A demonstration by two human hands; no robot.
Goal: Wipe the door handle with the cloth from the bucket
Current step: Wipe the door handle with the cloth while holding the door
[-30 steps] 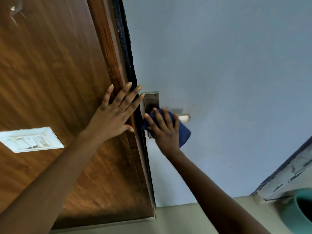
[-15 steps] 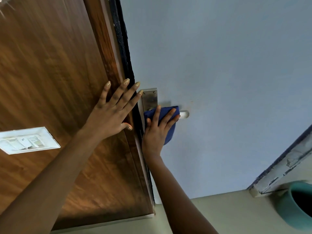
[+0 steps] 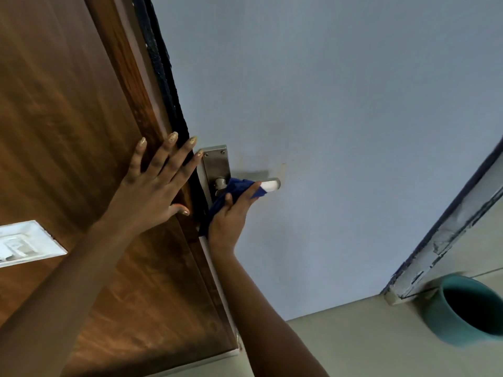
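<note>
The handle (image 3: 268, 184) juts from the steel plate (image 3: 217, 165) at the door's (image 3: 340, 110) edge, its pale tip bare. The right hand (image 3: 231, 219) grips the blue cloth (image 3: 235, 190) around the lever's middle. I'd keep the cloth wrapped and twist it along to the tip, then back to the hub. The left hand (image 3: 152, 183) lies flat, fingers spread, on the wood panel (image 3: 68, 118). There's open door beyond the tip; the frame edge sits close at the plate. The bucket (image 3: 462, 308) stands well apart on the floor.
</note>
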